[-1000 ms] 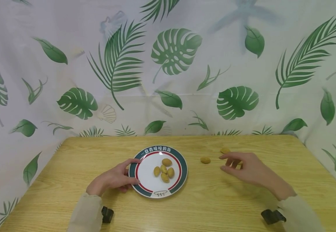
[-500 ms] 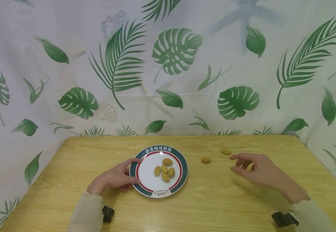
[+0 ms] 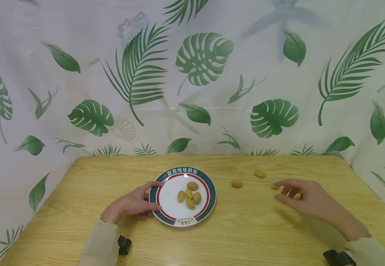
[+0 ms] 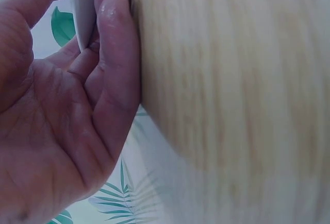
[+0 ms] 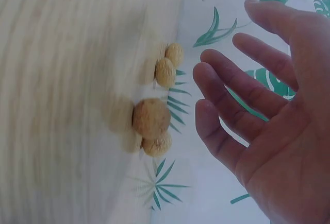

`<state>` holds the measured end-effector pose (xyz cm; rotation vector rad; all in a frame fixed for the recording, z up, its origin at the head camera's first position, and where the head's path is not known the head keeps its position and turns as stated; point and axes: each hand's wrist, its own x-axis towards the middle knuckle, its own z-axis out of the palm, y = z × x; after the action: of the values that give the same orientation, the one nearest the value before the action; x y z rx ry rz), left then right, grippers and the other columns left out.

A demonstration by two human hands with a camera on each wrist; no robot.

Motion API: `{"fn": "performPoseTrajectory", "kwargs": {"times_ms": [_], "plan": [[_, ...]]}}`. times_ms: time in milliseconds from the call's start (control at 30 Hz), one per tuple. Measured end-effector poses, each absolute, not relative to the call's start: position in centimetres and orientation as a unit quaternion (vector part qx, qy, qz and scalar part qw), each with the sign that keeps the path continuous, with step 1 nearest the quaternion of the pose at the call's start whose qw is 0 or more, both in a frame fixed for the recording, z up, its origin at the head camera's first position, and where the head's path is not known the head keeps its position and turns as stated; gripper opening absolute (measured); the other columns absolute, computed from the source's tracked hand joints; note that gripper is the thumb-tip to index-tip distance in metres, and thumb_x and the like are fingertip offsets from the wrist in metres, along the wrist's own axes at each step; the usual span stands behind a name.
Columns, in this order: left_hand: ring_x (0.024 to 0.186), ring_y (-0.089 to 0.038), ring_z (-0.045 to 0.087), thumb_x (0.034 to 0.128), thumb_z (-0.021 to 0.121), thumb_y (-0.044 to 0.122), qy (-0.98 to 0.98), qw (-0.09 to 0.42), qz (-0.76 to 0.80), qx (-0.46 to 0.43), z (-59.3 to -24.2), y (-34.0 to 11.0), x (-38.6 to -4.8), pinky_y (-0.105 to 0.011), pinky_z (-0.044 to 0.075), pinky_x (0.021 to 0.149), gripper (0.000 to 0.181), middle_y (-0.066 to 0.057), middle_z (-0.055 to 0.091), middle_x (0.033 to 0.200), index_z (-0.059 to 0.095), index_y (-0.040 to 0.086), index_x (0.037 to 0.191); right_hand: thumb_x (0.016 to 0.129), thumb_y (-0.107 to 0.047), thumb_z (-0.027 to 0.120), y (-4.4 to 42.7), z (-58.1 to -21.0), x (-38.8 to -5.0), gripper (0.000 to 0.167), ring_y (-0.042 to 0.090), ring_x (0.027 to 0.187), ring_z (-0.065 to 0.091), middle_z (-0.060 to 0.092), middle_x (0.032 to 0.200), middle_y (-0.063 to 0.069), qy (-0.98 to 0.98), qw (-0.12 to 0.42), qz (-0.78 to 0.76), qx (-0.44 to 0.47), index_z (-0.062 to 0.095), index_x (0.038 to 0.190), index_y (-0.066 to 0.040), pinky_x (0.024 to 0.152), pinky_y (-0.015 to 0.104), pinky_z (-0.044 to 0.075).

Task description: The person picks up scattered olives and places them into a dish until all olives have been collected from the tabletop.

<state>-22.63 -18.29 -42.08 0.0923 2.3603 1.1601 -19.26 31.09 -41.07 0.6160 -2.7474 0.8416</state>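
Observation:
My left hand grips the left rim of a round white plate with a dark green border. Its thumb lies on the rim, and in the left wrist view curled fingers reach under the plate's edge. Several yellow-brown oval pieces lie together on the plate. My right hand is above the table on the right, fingers loosely bent and holding nothing. Beside its fingertips is one oval piece. The right wrist view shows the empty palm and several pieces beyond the fingers.
Two more oval pieces, one nearer the plate and one farther back, lie on the wooden table. A leaf-patterned cloth hangs behind the table's back edge.
My right hand has moved to the right, away from the plate, and the oval piece at its fingertips has come into view. The left hand keeps its grip on the plate.

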Motion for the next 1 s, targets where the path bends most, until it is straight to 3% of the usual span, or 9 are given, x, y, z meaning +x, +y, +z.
{"fn": "performPoseTrajectory", "kwargs": {"times_ms": [167, 367, 1000], "plan": [[0.069, -0.019, 0.061, 0.0904, 0.078, 0.023, 0.867, 0.252, 0.429, 0.03, -42.0, -18.3, -22.7, -0.027, 0.052, 0.062, 0.071, -0.007, 0.066, 0.093, 0.042, 0.029, 0.152, 0.089, -0.018, 0.079, 32.1, -41.4, -19.0, 0.025, -0.006, 0.071, 0.061, 0.07, 0.081, -0.015, -0.925, 0.123, 0.285, 0.219, 0.074, 0.113, -0.013, 0.053, 0.023, 0.046], [0.07, -0.019, 0.061, 0.0909, 0.078, 0.022, 0.865, 0.256, 0.43, 0.025, -41.9, -18.1, -22.7, -0.027, 0.051, 0.061, 0.07, -0.007, 0.065, 0.093, 0.042, 0.029, 0.151, 0.087, -0.014, 0.08, 33.4, -42.3, -18.7, 0.026, -0.007, 0.07, 0.061, 0.068, 0.08, -0.017, -0.925, 0.136, 0.28, 0.218, 0.075, 0.112, -0.01, 0.057, 0.022, 0.05], [0.071, -0.019, 0.061, 0.0906, 0.078, 0.023, 0.864, 0.253, 0.434, 0.017, -42.1, -18.3, -22.8, -0.027, 0.051, 0.061, 0.07, -0.007, 0.065, 0.095, 0.043, 0.032, 0.151, 0.091, -0.022, 0.078, 35.9, -42.9, -18.0, 0.029, -0.008, 0.072, 0.061, 0.067, 0.078, -0.02, -0.945, 0.101, 0.27, 0.157, 0.074, 0.117, -0.011, 0.056, 0.022, 0.043]]}}
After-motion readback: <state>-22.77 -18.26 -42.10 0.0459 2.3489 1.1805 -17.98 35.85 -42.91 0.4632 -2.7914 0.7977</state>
